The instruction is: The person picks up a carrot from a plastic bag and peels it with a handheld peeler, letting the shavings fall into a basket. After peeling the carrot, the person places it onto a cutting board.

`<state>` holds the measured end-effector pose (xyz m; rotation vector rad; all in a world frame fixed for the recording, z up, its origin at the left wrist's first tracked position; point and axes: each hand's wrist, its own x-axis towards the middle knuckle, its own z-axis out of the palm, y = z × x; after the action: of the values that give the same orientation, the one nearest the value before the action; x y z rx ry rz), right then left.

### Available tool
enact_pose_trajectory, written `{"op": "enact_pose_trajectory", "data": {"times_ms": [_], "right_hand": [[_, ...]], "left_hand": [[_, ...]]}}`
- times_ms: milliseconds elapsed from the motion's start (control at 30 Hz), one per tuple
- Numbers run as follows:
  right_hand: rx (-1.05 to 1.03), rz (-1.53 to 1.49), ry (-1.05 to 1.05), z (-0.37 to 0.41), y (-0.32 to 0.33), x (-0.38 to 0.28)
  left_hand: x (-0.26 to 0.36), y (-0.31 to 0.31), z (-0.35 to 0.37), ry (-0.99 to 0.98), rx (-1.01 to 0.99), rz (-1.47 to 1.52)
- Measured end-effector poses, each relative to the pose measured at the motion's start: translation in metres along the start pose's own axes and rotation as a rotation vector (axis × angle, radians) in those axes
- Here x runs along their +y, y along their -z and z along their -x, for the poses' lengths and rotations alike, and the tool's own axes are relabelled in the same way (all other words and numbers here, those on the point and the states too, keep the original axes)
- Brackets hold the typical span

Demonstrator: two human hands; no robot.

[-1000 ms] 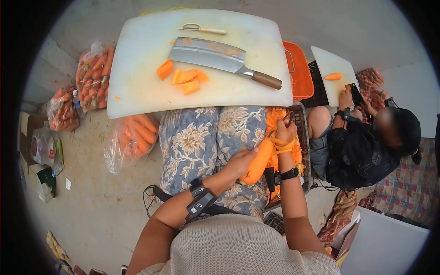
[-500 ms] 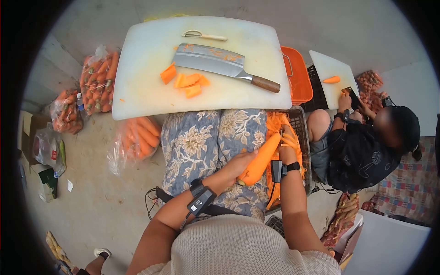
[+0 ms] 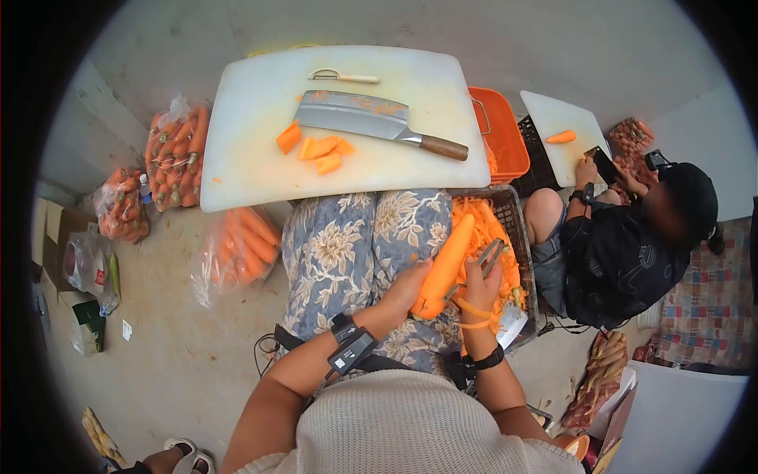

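Observation:
My left hand (image 3: 404, 294) is closed round the thick lower end of a large peeled carrot (image 3: 448, 257), which tilts up and away over my lap. My right hand (image 3: 480, 291) grips a metal peeler (image 3: 491, 254), close beside the carrot's lower end. Long orange peel strips (image 3: 476, 320) hang over the right wrist. Under and beyond this hand, a dark crate (image 3: 515, 207) holds a heap of carrot peel. On the large white cutting board (image 3: 260, 174) ahead lie a cleaver (image 3: 355, 114), several cut carrot pieces (image 3: 320, 148) and another peeler (image 3: 343, 77).
Bags of carrots (image 3: 175, 154) stand at the left, with another bag (image 3: 241, 251) beside my lap. An orange bin (image 3: 505, 142) stands right of the board. At the far right a co-worker (image 3: 628, 245) sits by a smaller cutting board (image 3: 564, 126) with a carrot.
My right hand has come back towards me, from the carrot's tip to its thick end, and peel strips now drape over the wrist. The left hand still holds the carrot.

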<state>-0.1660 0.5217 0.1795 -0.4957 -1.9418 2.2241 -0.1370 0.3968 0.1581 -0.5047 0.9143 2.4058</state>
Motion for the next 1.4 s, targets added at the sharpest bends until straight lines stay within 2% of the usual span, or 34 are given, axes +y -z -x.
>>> {"op": "enact_pose_trajectory", "data": {"times_ms": [67,100,167,367,433,500,533,600,733,800,900,933,967,1033,1067,1133,1267,1400], "right_hand": [[-0.151,0.258,0.243,0.013,-0.009,0.004],[-0.154,0.256,0.245,0.015,-0.013,0.002],[-0.220,0.687,0.513,0.017,-0.019,-0.001],[-0.178,0.693,0.537,0.000,-0.027,0.002],[-0.154,0.736,0.550,-0.015,-0.023,0.009],[-0.076,0.655,0.382,-0.037,-0.018,0.017],[-0.077,0.661,0.376,-0.046,-0.016,0.019],[-0.029,0.579,0.201,-0.064,-0.015,0.021],[-0.043,0.632,0.141,-0.095,-0.012,0.037],[0.073,0.540,0.138,-0.112,-0.014,0.043],[0.058,0.543,0.017,-0.119,-0.016,0.030],[0.066,0.413,0.065,-0.126,-0.013,0.042],[0.065,0.414,0.064,-0.124,-0.015,0.037],[0.047,0.235,-0.128,-0.121,-0.019,0.025],[0.046,0.235,-0.125,-0.127,-0.014,0.031],[0.025,0.230,-0.318,-0.144,0.002,0.047],[0.037,0.226,-0.444,-0.147,0.009,0.050],[-0.127,-0.184,-0.449,-0.134,0.059,0.073]], "left_hand": [[0.002,-0.006,0.004,0.000,0.041,-0.065],[0.004,-0.009,0.006,0.003,0.084,-0.123],[0.002,-0.007,0.004,-0.031,0.090,-0.127],[-0.006,0.004,-0.007,-0.051,0.094,-0.098],[-0.008,0.003,-0.008,-0.088,0.149,-0.206],[-0.005,0.001,-0.005,-0.081,0.140,-0.273],[-0.004,0.000,-0.002,-0.081,0.133,-0.344],[0.000,-0.004,-0.002,-0.047,0.141,-0.291],[0.005,-0.007,-0.003,0.011,0.153,-0.202],[0.006,-0.007,-0.003,0.034,0.134,-0.170],[0.010,-0.007,-0.001,0.062,0.110,-0.108],[0.010,-0.008,-0.001,0.070,0.099,-0.079],[0.010,-0.007,-0.001,0.070,0.100,-0.078],[0.008,-0.006,-0.003,0.076,0.105,-0.117],[0.008,-0.006,-0.003,0.074,0.103,-0.117],[0.008,-0.006,-0.002,0.084,0.095,-0.075],[0.008,-0.005,-0.001,0.083,0.081,-0.105],[0.012,0.002,0.004,0.108,-0.016,-0.060]]}}
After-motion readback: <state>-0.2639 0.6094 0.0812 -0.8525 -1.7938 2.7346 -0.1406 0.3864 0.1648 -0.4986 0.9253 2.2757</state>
